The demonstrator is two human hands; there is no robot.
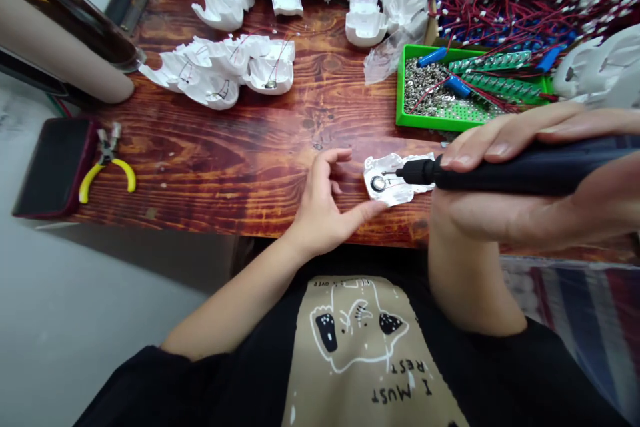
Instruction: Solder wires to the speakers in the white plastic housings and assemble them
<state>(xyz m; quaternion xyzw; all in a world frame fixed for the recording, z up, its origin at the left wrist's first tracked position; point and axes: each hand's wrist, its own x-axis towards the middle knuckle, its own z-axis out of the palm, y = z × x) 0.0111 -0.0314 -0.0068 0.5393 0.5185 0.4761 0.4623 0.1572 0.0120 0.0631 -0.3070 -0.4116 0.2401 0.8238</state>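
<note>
The right hand point(530, 220) has its fingers and thumb clamped around a dark, cylindrical screwdriver point(500, 170), which points left. Its thin tip is over a small white plastic shell point(400, 195), beside a round, silver-and-black disc point(379, 183) seated there; whether the tip touches is too small to tell. The shell lies at the near edge of the reddish-brown wooden table point(225, 167), right of centre. The left hand point(325, 203) is on the shell's left, fingers curled and apart from the thumb, which touches the shell's near edge.

Just beyond the right hand is a bright green plastic tray point(440, 121) holding small silver screws point(425, 90) and blue cylinders with red wires. At far left, white plastic shells point(210, 73) lie in a cluster; nearer, yellow-handled pliers point(107, 155) lie just beside a black, flat rectangular device point(55, 167).
</note>
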